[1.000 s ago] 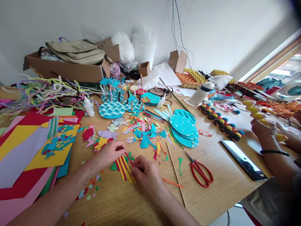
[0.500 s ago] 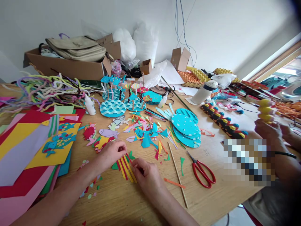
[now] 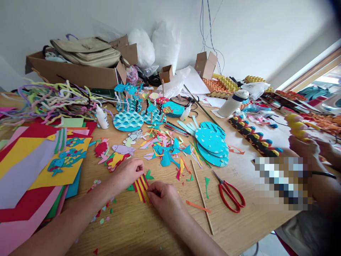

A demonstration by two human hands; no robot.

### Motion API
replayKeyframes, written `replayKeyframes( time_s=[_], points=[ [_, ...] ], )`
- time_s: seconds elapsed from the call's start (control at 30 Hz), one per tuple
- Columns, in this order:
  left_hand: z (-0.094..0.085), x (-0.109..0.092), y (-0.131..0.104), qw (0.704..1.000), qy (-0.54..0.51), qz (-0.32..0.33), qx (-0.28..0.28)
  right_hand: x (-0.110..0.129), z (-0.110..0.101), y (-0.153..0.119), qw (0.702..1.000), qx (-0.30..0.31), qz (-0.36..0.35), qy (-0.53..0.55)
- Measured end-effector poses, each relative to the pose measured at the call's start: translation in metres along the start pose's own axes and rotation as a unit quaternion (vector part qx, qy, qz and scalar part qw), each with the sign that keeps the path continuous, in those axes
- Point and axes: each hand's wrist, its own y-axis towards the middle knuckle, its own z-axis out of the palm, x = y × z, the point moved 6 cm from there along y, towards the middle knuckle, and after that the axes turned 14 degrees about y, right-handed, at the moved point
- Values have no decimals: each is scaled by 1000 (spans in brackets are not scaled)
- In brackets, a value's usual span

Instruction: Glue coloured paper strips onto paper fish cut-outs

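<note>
Red and yellow paper strips [image 3: 140, 189] lie fanned out side by side on the wooden table between my hands. My left hand [image 3: 131, 170] is closed over their upper ends, thumb and fingers pinched together. At their right edge, my right hand [image 3: 163, 196] pinches a strip, its fingers curled and partly hiding it. A green paper fish [image 3: 130, 187] shows partly behind the strips, with a green tail-like piece [image 3: 149, 175] above. Cut-out paper fish [image 3: 122, 150] in purple, red and yellow lie just beyond my left hand.
Red-handled scissors [image 3: 231, 195] and a wooden stick [image 3: 201, 197] lie to the right. Paper scraps [image 3: 166, 153] and blue discs [image 3: 211, 142] are beyond my hands. Coloured sheets [image 3: 23, 199] are stacked at left, near a glue bottle [image 3: 102, 117]. Another person's hands [image 3: 306, 145] hold a yellow piece.
My right hand has shifted slightly left, closer against the strips. My left hand stays in place, and the other person's hands have moved slightly.
</note>
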Motion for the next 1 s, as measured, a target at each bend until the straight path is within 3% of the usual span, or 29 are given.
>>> replayKeyframes(
  time_s=[0.67,1.0],
  points=[
    [-3,-10,2,992,107,8,73,-10,4,7,998,22,42,28],
    [-2,-11,1,986,147,9,74,-10,4,8,998,31,41,28]
  ],
)
